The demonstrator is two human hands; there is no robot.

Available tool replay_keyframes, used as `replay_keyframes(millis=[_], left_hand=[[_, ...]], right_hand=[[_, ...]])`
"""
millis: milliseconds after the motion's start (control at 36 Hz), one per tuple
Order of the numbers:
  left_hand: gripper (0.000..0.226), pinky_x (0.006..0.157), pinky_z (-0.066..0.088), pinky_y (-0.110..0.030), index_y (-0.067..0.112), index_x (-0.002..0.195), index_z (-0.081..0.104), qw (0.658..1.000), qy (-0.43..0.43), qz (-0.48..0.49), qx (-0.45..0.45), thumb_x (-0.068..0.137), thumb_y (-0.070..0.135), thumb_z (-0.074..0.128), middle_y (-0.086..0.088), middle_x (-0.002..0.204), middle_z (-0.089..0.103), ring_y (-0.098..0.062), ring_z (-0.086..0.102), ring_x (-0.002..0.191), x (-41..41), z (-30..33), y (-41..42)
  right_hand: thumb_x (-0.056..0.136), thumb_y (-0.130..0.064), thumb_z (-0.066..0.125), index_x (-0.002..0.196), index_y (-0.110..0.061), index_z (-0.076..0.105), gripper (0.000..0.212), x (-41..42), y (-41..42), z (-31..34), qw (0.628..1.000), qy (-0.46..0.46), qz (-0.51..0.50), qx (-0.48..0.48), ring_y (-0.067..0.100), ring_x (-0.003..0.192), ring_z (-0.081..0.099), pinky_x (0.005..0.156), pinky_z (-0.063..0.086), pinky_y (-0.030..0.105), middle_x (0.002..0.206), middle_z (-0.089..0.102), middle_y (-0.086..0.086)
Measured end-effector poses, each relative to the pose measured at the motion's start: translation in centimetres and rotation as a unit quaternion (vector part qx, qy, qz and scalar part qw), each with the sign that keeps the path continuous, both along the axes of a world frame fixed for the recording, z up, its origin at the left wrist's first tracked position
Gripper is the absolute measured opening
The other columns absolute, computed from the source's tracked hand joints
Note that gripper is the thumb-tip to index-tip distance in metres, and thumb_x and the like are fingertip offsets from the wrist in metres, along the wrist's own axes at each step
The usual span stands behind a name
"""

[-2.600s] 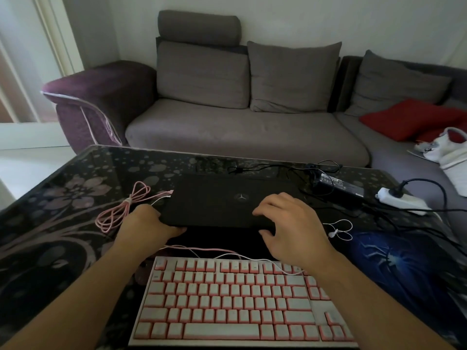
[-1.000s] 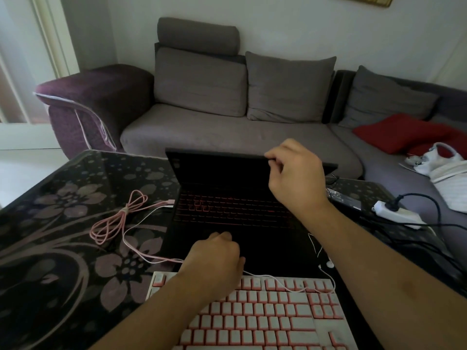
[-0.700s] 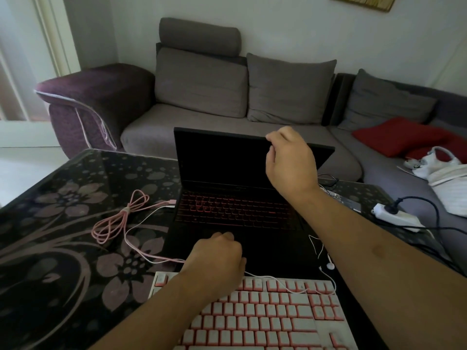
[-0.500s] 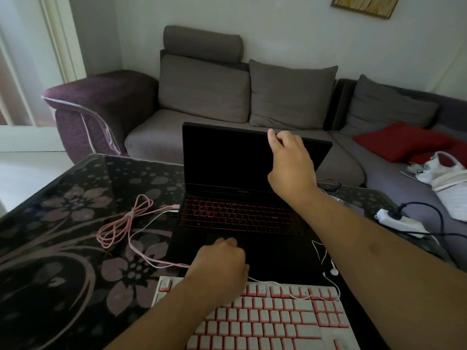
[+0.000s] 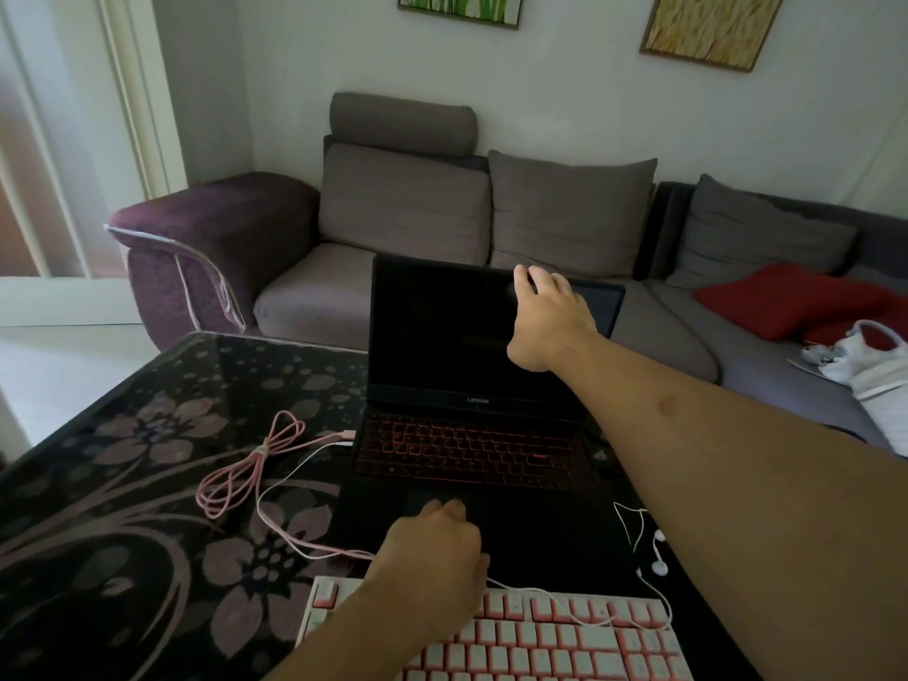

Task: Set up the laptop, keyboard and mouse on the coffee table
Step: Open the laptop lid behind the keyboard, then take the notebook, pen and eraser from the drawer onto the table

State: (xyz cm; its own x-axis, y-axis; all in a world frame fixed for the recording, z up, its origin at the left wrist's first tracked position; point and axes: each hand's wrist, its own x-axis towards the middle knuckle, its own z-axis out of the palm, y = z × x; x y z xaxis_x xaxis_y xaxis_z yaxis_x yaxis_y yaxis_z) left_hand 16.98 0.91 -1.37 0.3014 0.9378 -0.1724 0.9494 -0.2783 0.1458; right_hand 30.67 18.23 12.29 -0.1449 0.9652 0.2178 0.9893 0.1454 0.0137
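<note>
On the floral black coffee table (image 5: pixel 123 459) stands one open Legion laptop (image 5: pixel 471 435), its screen dark and upright, its keys lit red. One pink-and-white keyboard (image 5: pixel 565 641) lies just in front of it, touching the bottom edge of the view. No mouse shows. Two hands are at work: the right hand (image 5: pixel 550 312) grips the top edge of the lid, fingers curled over it, its forearm hiding the table's right side; the left hand (image 5: pixel 432 548) rests with curled fingers on the palm rest, holding nothing, and covers the keyboard's top left. One coiled pink cable (image 5: pixel 245 469) lies left of the laptop, white earphones (image 5: pixel 653 552) to the right. Behind stands one grey sofa (image 5: pixel 408 213) with a red cushion (image 5: pixel 786 297) and two pictures (image 5: pixel 712 27) above.
</note>
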Motion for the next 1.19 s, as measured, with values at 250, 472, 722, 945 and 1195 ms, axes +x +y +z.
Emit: replay_keyframes(millis=[250,472,722,945,1195], left_hand=[[0.04,0.096,0.051,-0.042,0.015,0.119,0.069,1.0,-0.019,-0.003,0.005,0.109,0.041,0.039,-0.004,0.13,0.054,-0.019,0.052,0.117,-0.1,0.2,-0.4],[0.041,0.094,0.051,-0.039,0.016,0.119,0.069,1.0,-0.031,-0.004,0.005,0.109,0.042,0.04,-0.002,0.13,0.054,-0.018,0.052,0.116,-0.3,0.1,-0.2],[0.038,0.092,0.053,-0.038,0.02,0.113,0.07,0.997,-0.059,0.037,0.034,0.107,0.045,0.042,0.001,0.119,0.057,-0.015,0.057,0.103,0.0,0.0,-0.1],[0.026,0.085,0.053,-0.031,0.031,0.111,0.067,0.991,-0.102,0.069,0.057,0.107,0.043,0.044,0.009,0.105,0.055,-0.008,0.056,0.089,0.4,0.2,0.3],[0.017,0.083,0.057,-0.029,0.031,0.115,0.068,0.975,-0.199,0.024,0.099,0.105,0.028,0.055,0.007,0.111,0.064,-0.005,0.06,0.091,4.0,1.6,0.6]], right_hand=[[0.09,-0.021,0.066,0.168,-0.017,-0.009,0.108,0.2,-0.4,1.3,0.999,-0.009,-0.005,-0.051,0.028,0.163,-0.003,0.13,0.015,0.049,0.177,-0.007,0.002],[0.089,-0.016,0.066,0.168,-0.019,-0.011,0.11,0.0,-0.2,2.0,0.996,0.005,-0.013,-0.085,0.027,0.163,-0.005,0.131,0.013,0.051,0.177,-0.011,0.0],[0.087,-0.022,0.066,0.169,-0.022,-0.005,0.109,1.0,-1.3,1.0,0.998,0.037,0.019,-0.052,0.026,0.162,-0.005,0.13,0.017,0.051,0.177,-0.006,-0.002],[0.087,-0.006,0.066,0.169,-0.017,0.011,0.099,3.7,-5.2,-0.2,0.987,0.142,0.071,-0.025,0.02,0.162,0.011,0.127,0.028,0.041,0.177,0.004,-0.004],[0.09,0.002,0.063,0.143,-0.01,0.061,0.055,9.7,-12.1,-3.8,0.977,0.182,0.104,-0.038,0.02,0.132,0.058,0.104,0.048,0.026,0.147,0.058,0.004]])
